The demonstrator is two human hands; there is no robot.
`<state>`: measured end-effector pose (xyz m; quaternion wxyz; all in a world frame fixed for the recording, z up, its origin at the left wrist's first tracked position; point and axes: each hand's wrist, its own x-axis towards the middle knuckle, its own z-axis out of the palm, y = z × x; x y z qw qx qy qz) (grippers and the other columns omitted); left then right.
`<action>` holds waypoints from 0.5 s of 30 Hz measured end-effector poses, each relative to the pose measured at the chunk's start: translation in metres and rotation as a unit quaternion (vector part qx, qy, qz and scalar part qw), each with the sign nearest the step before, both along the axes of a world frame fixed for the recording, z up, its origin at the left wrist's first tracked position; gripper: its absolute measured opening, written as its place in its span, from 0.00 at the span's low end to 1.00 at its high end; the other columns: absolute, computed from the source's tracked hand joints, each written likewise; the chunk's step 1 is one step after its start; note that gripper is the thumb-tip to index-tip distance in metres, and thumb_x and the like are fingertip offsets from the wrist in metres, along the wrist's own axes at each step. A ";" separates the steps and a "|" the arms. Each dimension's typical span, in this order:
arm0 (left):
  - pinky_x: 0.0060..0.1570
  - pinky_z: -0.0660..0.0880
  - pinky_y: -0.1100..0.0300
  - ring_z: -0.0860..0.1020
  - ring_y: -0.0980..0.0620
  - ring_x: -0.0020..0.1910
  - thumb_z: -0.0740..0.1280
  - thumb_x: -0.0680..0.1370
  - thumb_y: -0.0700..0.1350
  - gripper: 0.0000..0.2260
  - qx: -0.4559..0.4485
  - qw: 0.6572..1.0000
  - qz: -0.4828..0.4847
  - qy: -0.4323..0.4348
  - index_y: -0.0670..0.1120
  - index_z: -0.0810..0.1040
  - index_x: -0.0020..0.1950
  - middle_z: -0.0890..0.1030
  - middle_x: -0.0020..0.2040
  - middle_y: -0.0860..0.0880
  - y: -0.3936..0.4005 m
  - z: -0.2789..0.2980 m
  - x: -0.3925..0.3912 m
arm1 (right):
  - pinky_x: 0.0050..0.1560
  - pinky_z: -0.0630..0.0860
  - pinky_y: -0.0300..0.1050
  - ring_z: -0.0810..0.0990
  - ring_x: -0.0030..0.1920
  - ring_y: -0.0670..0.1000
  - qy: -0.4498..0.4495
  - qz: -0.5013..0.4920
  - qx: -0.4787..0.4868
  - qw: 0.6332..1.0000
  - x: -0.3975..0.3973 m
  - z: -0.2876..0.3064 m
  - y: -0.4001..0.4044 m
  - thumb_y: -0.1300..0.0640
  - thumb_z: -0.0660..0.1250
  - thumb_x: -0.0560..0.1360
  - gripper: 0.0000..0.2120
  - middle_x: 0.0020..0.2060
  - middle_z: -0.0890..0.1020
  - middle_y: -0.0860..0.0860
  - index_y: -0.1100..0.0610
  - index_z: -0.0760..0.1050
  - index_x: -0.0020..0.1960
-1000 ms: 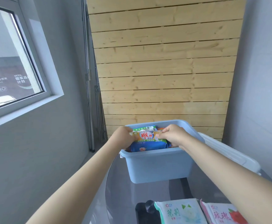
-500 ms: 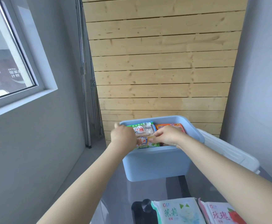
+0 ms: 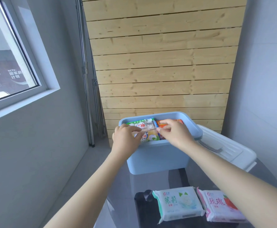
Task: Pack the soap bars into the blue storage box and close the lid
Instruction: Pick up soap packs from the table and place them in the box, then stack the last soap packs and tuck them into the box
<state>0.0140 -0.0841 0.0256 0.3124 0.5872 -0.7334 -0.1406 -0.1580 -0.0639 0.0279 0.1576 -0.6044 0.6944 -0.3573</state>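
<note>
The blue storage box (image 3: 157, 158) stands open on a glass table, filled nearly to the rim with wrapped soap bars. A clear-wrapped soap bar (image 3: 146, 127) lies across the top of the pile. My left hand (image 3: 126, 139) pinches its left end and my right hand (image 3: 175, 134) holds its right end. Under it show a green pack (image 3: 137, 122), a yellow-green pack (image 3: 152, 137) and an orange pack (image 3: 161, 124). Nearer me on the table lie a green-white soap pack (image 3: 178, 204) and a pink soap pack (image 3: 220, 208). The white lid (image 3: 229, 150) rests right of the box.
The round glass table (image 3: 123, 186) ends close to the left of the box, with floor below. A black base (image 3: 144, 195) shows through the glass. A wooden slat wall (image 3: 164, 71) rises behind the box and grey walls close in on both sides.
Both hands moved the clear-wrapped soap bar from the front of the box onto the top of the pile. The view tilted slightly, bringing the two near packs further into sight.
</note>
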 end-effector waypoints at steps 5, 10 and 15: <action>0.45 0.69 0.67 0.75 0.54 0.46 0.67 0.76 0.47 0.06 -0.057 0.990 -0.069 0.110 0.50 0.83 0.48 0.80 0.48 0.52 0.063 -0.010 -0.016 | 0.51 0.72 0.43 0.78 0.48 0.49 0.049 -0.008 -0.166 0.985 -0.018 -0.019 0.067 0.56 0.68 0.73 0.06 0.43 0.84 0.46 0.53 0.82 0.47; 0.46 0.75 0.61 0.76 0.56 0.39 0.65 0.76 0.54 0.13 0.082 0.992 -0.084 0.050 0.56 0.77 0.59 0.74 0.55 0.53 0.096 -0.041 -0.027 | 0.53 0.73 0.44 0.77 0.53 0.52 0.101 0.021 0.013 0.995 -0.045 -0.066 0.107 0.49 0.66 0.73 0.08 0.45 0.83 0.45 0.49 0.83 0.47; 0.52 0.75 0.58 0.78 0.49 0.50 0.62 0.76 0.59 0.22 0.197 0.974 -0.069 -0.084 0.50 0.70 0.66 0.77 0.58 0.48 0.104 -0.077 -0.025 | 0.62 0.66 0.46 0.69 0.60 0.53 0.184 0.013 0.174 0.967 -0.057 -0.088 0.127 0.42 0.61 0.75 0.17 0.53 0.79 0.47 0.51 0.82 0.49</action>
